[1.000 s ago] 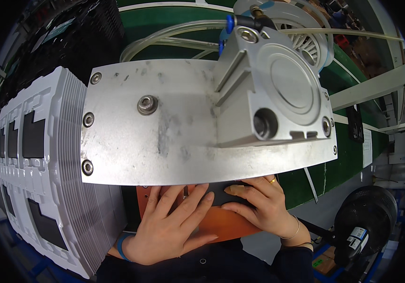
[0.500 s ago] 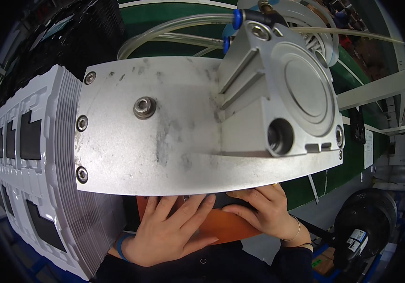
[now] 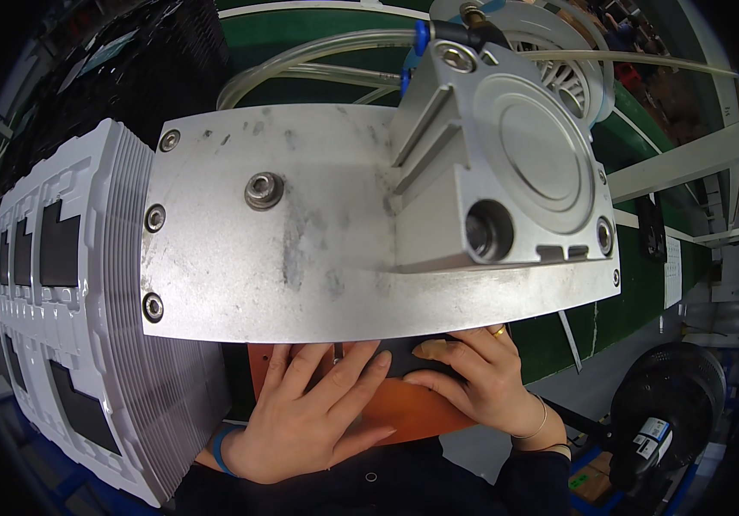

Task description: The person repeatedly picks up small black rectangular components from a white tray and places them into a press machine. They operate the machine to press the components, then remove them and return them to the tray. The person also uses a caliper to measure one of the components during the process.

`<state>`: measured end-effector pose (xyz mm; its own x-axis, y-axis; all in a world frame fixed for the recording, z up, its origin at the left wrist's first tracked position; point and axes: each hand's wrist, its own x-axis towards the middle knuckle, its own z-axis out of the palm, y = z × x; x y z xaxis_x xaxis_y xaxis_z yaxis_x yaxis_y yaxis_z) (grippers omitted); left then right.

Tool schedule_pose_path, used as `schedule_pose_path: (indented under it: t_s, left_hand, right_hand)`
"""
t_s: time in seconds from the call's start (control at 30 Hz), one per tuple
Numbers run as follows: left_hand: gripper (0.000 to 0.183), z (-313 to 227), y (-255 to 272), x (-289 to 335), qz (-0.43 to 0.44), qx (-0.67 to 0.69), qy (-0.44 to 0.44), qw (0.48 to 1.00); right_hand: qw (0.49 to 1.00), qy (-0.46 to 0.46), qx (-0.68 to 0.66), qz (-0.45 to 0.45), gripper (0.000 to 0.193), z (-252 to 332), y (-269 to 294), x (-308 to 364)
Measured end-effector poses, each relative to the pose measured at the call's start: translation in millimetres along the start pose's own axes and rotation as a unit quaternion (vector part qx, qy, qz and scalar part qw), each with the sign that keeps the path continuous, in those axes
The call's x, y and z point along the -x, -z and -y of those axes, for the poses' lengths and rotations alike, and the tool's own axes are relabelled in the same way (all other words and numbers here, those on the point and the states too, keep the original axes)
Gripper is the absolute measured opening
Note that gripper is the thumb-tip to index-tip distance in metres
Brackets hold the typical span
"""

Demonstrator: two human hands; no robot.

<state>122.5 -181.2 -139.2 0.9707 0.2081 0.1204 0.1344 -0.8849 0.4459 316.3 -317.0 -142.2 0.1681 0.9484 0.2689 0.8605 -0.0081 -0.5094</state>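
My left hand [image 3: 314,413] lies on an orange board [image 3: 395,408], fingers stretched out and slightly spread, their tips reaching to the lower edge of a large silver metal plate [image 3: 215,258]. On the right, my right hand [image 3: 481,378] is curled, with thumb and forefinger at a dark flat piece [image 3: 401,365] that lies on the board. The forefinger's tip looks yellowish, and a ring sits on another finger. The metal plate hides the far part of the board and of the dark piece.
A square metal cylinder block [image 3: 507,163] rises from the plate, with clear air tubes [image 3: 326,43] behind it. White plastic trays [image 3: 124,301] are stacked close on the left, near a black crate pile [image 3: 154,69]. A black round object [image 3: 666,391] stands lower right.
The metal plate and its block sit slightly higher in view, so more of my fingers and the dark piece shows. Both hands stay almost in place.
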Motion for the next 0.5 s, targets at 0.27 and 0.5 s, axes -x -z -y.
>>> schedule_pose_path:
  t_s: [0.27, 0.5]
  left_hand:
    - [0.067, 0.2, -4.0, 2.2, 0.021, 0.015, 0.013, 1.000]
    - [0.064, -3.1, -0.8, 0.8, 0.007, 0.015, 0.017, 1.000]
  right_hand:
    - [1.000, 0.002, 0.015, -0.023, 0.033, 1.2, -1.1, -3.7]
    - [0.999, 0.022, -0.031, -0.010, 0.028, -2.8, -2.7, -3.0]
